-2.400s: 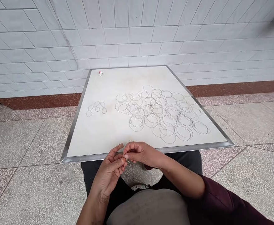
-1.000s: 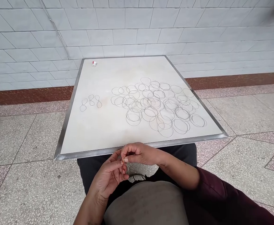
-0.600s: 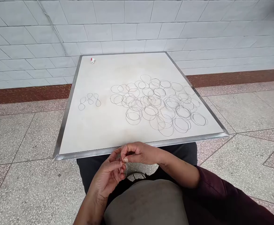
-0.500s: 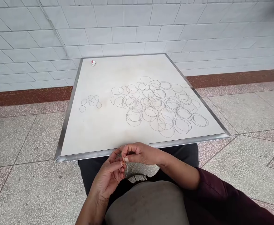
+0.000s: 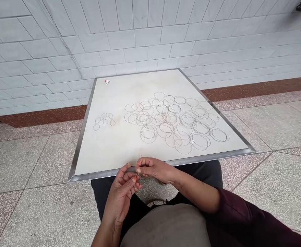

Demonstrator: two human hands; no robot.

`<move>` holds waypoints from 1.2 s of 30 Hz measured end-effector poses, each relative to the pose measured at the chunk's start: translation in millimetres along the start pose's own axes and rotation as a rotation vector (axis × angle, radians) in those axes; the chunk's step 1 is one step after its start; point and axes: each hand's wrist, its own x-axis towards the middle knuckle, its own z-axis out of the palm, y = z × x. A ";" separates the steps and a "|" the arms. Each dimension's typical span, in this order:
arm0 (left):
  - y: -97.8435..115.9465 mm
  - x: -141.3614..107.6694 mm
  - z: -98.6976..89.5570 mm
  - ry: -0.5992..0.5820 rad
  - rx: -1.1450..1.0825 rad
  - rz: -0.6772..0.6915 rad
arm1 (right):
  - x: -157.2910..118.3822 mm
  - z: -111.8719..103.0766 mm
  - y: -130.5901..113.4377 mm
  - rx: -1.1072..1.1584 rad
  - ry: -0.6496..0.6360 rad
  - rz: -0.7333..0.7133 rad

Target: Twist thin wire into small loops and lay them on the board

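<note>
Just over the near table edge, both hands meet on a thin wire loop (image 5: 140, 180) twisted narrow at its middle. Thumb and fingers of my right hand (image 5: 153, 168) pinch it near the twist, with a small bend of wire rising above them. My left hand (image 5: 124, 187) grips the lower part between thumb and fingers, palm turned up. On the left of the table lie three wire figure-eights (image 5: 104, 118). Many round wire rings (image 5: 166, 118) overlap across the middle and right.
The white tabletop (image 5: 101, 154) has a grey metal rim (image 5: 94, 176) and reaches close to a tiled wall (image 5: 150, 44). A small white and red object (image 5: 107, 82) sits at its far left corner. My legs (image 5: 202, 171) are under the near edge.
My view has tilted and shifted slightly, so the table appears lower and further right. My fingers have shifted on the wire, and more of its lower loop shows. The pieces on the table look unmoved.
</note>
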 end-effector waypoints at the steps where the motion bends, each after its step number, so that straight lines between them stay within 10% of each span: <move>1: 0.5 -0.5 -0.1 0.004 0.029 0.010 | 0.2 0.1 0.5 0.000 0.002 -0.002; 27: 8.9 6.5 -8.8 0.164 0.255 0.119 | 11.3 5.5 5.6 0.000 0.009 0.031; 36: 45.3 42.4 -38.6 0.326 0.248 0.291 | 40.5 5.1 13.7 -0.226 0.025 -0.075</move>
